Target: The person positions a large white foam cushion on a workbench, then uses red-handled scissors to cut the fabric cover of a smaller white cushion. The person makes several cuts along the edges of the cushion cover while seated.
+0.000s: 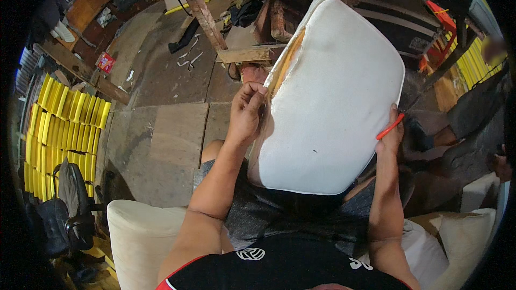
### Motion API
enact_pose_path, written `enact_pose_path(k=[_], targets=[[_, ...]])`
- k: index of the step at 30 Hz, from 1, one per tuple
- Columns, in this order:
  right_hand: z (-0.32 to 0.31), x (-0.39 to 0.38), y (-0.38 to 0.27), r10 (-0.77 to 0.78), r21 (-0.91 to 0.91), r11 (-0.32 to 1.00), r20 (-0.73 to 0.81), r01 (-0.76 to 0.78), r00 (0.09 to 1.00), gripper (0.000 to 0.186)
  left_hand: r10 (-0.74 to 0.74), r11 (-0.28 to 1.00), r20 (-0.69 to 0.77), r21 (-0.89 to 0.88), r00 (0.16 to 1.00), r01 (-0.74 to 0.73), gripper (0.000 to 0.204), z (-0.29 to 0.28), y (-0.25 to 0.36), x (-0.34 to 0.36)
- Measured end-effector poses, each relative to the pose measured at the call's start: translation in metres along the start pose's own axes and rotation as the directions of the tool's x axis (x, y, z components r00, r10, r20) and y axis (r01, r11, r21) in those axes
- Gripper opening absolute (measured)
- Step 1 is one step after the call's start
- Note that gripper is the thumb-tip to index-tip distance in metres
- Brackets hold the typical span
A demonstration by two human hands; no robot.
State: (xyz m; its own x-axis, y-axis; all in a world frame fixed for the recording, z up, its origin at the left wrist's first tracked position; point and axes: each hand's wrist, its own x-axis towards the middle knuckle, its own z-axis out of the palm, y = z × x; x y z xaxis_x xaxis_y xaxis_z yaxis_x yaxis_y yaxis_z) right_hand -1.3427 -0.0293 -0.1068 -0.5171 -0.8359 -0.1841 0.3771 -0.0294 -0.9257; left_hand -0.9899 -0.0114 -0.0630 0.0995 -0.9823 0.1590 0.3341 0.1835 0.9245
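A white cushion (338,102) with piped edges rests on my lap, tilted up and away from me. Its left side gapes along the seam, and yellowish foam (287,60) shows in the slit. My left hand (248,111) is closed in a pinch on the cover's edge at the lower end of this gap. On the opposite side, my right hand (391,133) grips the cushion's right edge. A red handle (391,127) lies across that hand, held against the palm; the rest of this tool is hidden.
Stacks of yellow foam pieces (64,123) stand at the left, beside a dark chair (67,209). Pale cushions (142,236) lie near me on both sides. A wooden frame (244,55) stands ahead, with scissors (189,63) on the floor. Another person's foot (446,137) shows at right.
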Motion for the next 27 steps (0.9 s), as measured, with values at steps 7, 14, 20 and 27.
enact_pose_path(k=[7, 14, 20, 27], targets=[[0.001, -0.003, -0.003, 0.02, -0.009, 1.0, -0.032, -0.02, 0.999, 0.058, -0.121, 0.973, 0.126, -0.181, 0.985, 0.143, 0.005, 0.009, 0.008, -0.001], [0.006, 0.002, 0.0, -0.092, -0.064, 0.994, -0.067, 0.087, 0.994, 0.054, -0.091, 0.961, 0.195, -0.24, 0.977, 0.138, 0.005, 0.017, -0.003, 0.004], [0.013, -0.048, -0.011, -0.234, -0.376, 0.868, 0.266, 0.324, 0.935, 0.039, -0.162, 0.957, 0.2, -0.208, 0.966, 0.204, 0.006, 0.024, -0.013, 0.009], [0.037, -0.14, 0.008, 0.532, -0.634, 0.768, 0.709, 0.09, 0.462, 0.068, -0.166, 0.953, 0.201, -0.219, 0.965, 0.21, 0.011, 0.015, -0.021, 0.018]])
